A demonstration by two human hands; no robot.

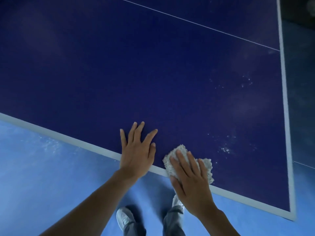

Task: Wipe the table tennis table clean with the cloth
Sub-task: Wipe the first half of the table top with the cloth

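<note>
One table tennis table (119,65) fills most of the head view. Its top is dark blue, with a white border (285,99) along the near edge and the right edge; the two meet in a corner at lower right. We note a thin white line (196,23) crossing the far part of the top on a slant. Beyond our hands and to their left the top runs on wide in both directions. To the right the room ends at the right border.

Lighter blue floor (42,176) lies below the near edge.

Left hand (136,154): flat on the top, fingers spread and straight, pointing away across the table, heel of the palm over the near border. It holds nothing.

Right hand (189,181): just beside the left, laid flat on the cloth (207,166), fingers straight, pressing rather than clenching.

Cloth: pale and crumpled, lying on the top at the near edge and partly over the border. Its long axis runs roughly along that edge; we cannot tell a leading end.

Pale specks (225,149) dot the top between cloth and right border.

One grey shoe (124,217) shows on the floor.
</note>
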